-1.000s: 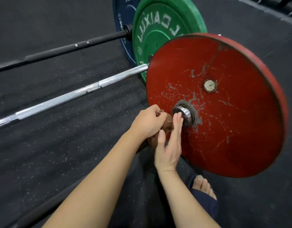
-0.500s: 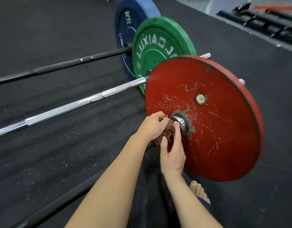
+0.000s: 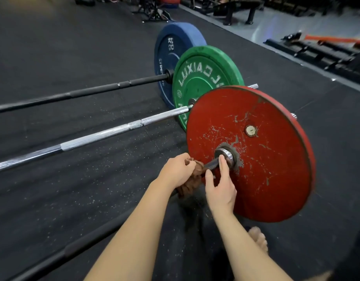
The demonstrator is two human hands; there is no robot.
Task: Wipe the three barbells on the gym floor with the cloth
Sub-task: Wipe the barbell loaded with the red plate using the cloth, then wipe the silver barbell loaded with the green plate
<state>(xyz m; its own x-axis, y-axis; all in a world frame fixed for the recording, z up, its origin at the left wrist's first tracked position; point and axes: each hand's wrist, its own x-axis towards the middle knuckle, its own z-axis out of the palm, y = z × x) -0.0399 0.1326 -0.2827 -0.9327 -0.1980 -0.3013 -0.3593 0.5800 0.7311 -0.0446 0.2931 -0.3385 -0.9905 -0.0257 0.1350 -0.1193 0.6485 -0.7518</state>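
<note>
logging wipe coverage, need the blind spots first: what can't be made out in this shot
Head view:
Other ends of the black bar, chrome bar and near bar: cut off by the left edge.
Near bar's stretch under the cloth: hidden by cloth and left hand.
Lower green plate: behind the red plate.
Background gear: blurred, too small.

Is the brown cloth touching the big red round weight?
Apart. The head view shows bare dark bar between the crumpled brown cloth, gripped by the left hand, and the scuffed red round weight plate.
</note>
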